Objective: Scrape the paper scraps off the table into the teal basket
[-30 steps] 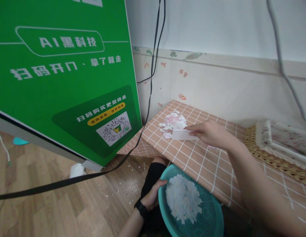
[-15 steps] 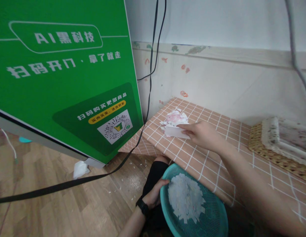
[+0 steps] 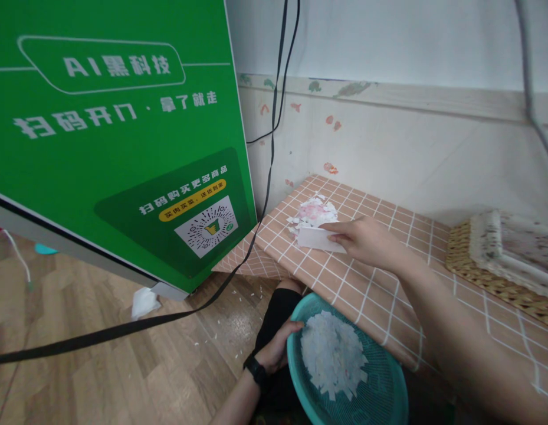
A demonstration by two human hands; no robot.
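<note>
My right hand [image 3: 360, 239] pinches a flat white card [image 3: 320, 239] over the checked tabletop, its long side standing against a pile of paper scraps [image 3: 315, 209]. The scraps are white with a pink patch in the middle. Below the table edge, my left hand [image 3: 280, 348] grips the left rim of a teal plastic basket [image 3: 389, 383], fingers wrapped over it. Inside the basket lies a heap of white paper shreds [image 3: 331, 354]. Part of my left hand's fingers is hidden behind the rim.
A green cabinet [image 3: 123, 136] stands at the left, with a black strap [image 3: 220, 298] hanging in front. On the brown checked table [image 3: 389, 221], a woven tray [image 3: 459, 248] sits at the right. Small scraps and a crumpled white bag [image 3: 144, 303] lie on the wooden floor.
My right hand has moved slightly right and toward me with the card, drawing it back a little from the scraps. My left hand and the basket have hardly moved.
</note>
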